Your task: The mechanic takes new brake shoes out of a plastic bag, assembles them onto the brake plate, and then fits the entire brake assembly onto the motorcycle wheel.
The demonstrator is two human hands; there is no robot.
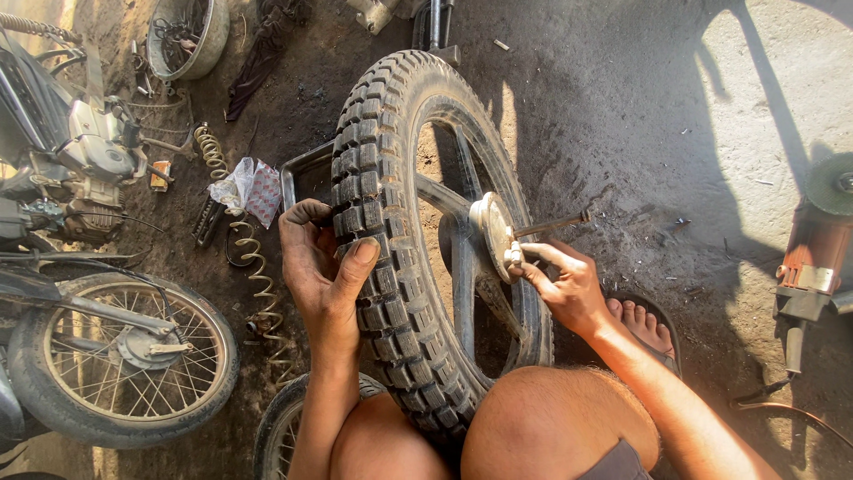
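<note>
Between my knees the knobby motorcycle wheel (404,249) stands upright on the dirt floor (622,107), held by both my hands.

My left hand (322,267) wraps the tread, fingers curled over it and thumb pressed flat on the knobs; my right hand (569,289) pinches a small nut or fitting at the hub plate (491,233), where the axle rod (553,224) sticks out. I think the wheel may tip or roll if my left grip loosens, and the small part could slip into the dirt near my sandalled foot (641,324).
</note>
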